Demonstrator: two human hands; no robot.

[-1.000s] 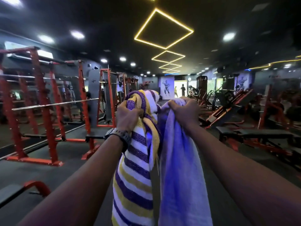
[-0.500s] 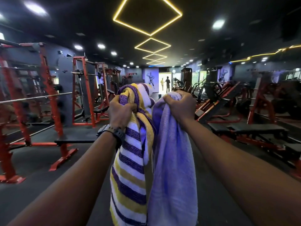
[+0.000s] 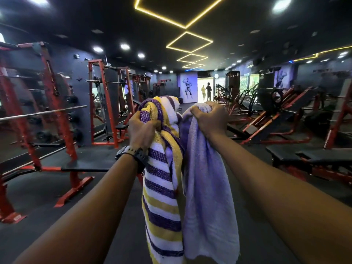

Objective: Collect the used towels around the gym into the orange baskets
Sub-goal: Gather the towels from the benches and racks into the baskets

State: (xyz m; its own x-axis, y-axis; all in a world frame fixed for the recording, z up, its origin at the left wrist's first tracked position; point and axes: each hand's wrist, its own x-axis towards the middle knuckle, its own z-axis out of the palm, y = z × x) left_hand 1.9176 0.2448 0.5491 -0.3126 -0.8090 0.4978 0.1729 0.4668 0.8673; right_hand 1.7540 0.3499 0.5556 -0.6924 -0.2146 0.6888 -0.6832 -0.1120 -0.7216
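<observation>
Far left: red squat rack (image 3: 55, 103) with a steel barbell (image 3: 43, 112) resting across it, dark flat bench (image 3: 85, 165) in front on the black floor (image 3: 38, 225). Further back, a second red rack (image 3: 103, 103) against the dark wall.

Centre left: left hand (image 3: 142, 130) raised at chest height, fingers curled tight round the bunched top of the striped towel (image 3: 162, 187). Black watch (image 3: 133, 154) on that wrist. Towel has purple, yellow and white bands, hangs straight down from the fist, lower end runs out of frame at the bottom. A fold of it loops up over the hand.

Centre: the two towels hang side by side, touching along their inner edges.

Centre right: right hand (image 3: 210, 119) at about the same height, just beside the left, fist clenched on the gathered top of the lavender towel (image 3: 207, 197). That one is plain, hangs down full length, bottom hem visible near the frame's lower edge. Both forearms stretched forward.

Background centre: wall poster (image 3: 188, 88) of a bodybuilder, bright doorway (image 3: 206, 88) next to it with two people standing in it, small and far off. Yellow diamond ceiling lights (image 3: 189, 41) overhead.

Right: row of red-and-black machines (image 3: 276, 115), black bench (image 3: 312, 155) nearest. Orange baskets not in sight.
</observation>
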